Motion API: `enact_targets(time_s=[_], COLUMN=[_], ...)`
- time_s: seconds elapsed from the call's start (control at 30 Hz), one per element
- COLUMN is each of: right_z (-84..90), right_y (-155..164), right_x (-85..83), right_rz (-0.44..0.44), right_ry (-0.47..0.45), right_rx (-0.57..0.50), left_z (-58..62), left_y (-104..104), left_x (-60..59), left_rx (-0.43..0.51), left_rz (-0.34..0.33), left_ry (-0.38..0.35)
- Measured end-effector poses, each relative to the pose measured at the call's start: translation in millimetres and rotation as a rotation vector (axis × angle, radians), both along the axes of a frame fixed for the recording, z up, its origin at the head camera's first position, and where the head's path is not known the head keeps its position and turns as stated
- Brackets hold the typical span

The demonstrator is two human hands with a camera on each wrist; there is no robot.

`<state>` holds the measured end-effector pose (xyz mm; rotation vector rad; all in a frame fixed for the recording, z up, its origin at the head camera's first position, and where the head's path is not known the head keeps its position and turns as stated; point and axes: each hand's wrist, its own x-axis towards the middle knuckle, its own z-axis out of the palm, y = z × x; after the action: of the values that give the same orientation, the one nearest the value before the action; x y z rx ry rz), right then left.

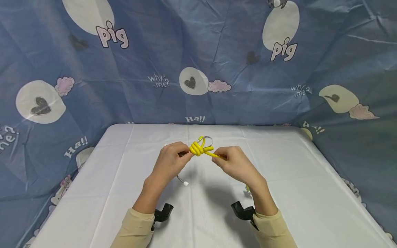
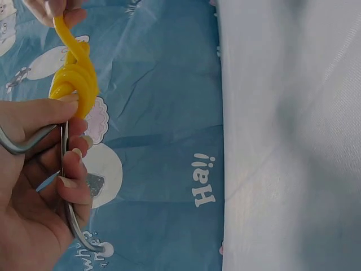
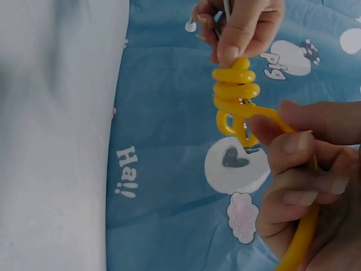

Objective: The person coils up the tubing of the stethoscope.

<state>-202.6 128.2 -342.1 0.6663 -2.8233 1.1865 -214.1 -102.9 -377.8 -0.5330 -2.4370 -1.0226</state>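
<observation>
A glossy yellow cord or tube (image 1: 196, 148) is wound in several stacked coils between the two hands, above the table. My left hand (image 1: 173, 158) pinches the coils' left end between thumb and fingers. Its fingers also curl round a bent metal rod (image 2: 84, 240) with a white rounded tip; whether the rod runs through the coils is hidden. A thin metal ring or loop (image 1: 211, 139) shows behind the coils. With thumb and fingers, my right hand (image 1: 237, 163) grips the cord's free length (image 3: 307, 231), which crosses its palm and leaves the right wrist view at the bottom.
A white cloth covers the table (image 1: 149, 224). Below the right wrist, a small yellow and metallic piece (image 1: 248, 190) is partly hidden by the arm. Behind the table hangs a blue printed curtain (image 1: 242, 62). Black wrist mounts (image 1: 243, 210) sit by the sleeves.
</observation>
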Motion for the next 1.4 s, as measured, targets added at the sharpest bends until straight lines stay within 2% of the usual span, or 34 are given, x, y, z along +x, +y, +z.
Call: enact_targets(time_s=[0.17, 0.4, 0.63, 0.8, 1.1, 1.23, 1.4], right_z=[3.6, 7.5, 4.6, 5.0, 1.1, -0.5, -2.4], right_y=[2.0, 3.9, 2.6, 4.5, 7.5, 11.2, 17.8], right_x=[2.4, 5.3, 6.0, 4.4, -1.6, -4.8, -10.9], right_rz=[-0.001, -0.080, -0.053, -0.052, -0.041, -0.019, 0.018], right_ry=[0.039, 0.143, 0.240, 0.255, 0.247, 0.206, 0.130], right_rx=[0.062, 0.117, 0.181, 0.182, 0.157, 0.088, -0.006], left_z=[1.0, 1.3, 0.2, 0.2, -3.7, -5.3, -7.3], left_y=[1.6, 10.2, 19.1, 22.3, 24.5, 23.6, 22.3], left_x=[1.6, 3.4, 6.0, 6.4, 5.2, 5.5, 6.4], left_rx=[-0.009, -0.061, -0.091, -0.114, -0.185, -0.176, -0.144], left_rz=[-0.008, -0.027, -0.058, -0.102, -0.216, -0.275, -0.365], left_ry=[-0.109, -0.227, -0.333, -0.331, -0.275, -0.253, -0.272])
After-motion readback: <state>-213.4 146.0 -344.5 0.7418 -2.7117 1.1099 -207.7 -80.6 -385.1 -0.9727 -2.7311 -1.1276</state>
